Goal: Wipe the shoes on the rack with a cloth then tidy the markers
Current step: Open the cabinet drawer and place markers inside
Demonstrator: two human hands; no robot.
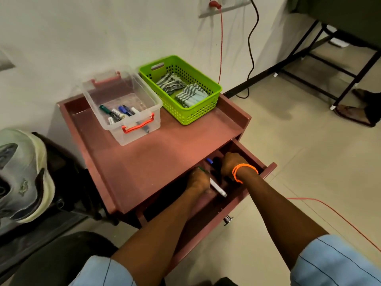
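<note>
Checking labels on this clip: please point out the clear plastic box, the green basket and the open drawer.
clear plastic box (152,100): head view, on its right wall.
green basket (198,115): head view, on its front wall.
open drawer (255,159): head view, on its right side wall.

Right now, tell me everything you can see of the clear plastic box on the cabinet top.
The clear plastic box is a lidless rectangular tub of see-through plastic with a red-orange latch handle at each short end. It stands upright on the left part of the reddish cabinet top, beside the green basket. Several markers with green, blue and black caps lie loose on its bottom. No hand touches it.
</note>
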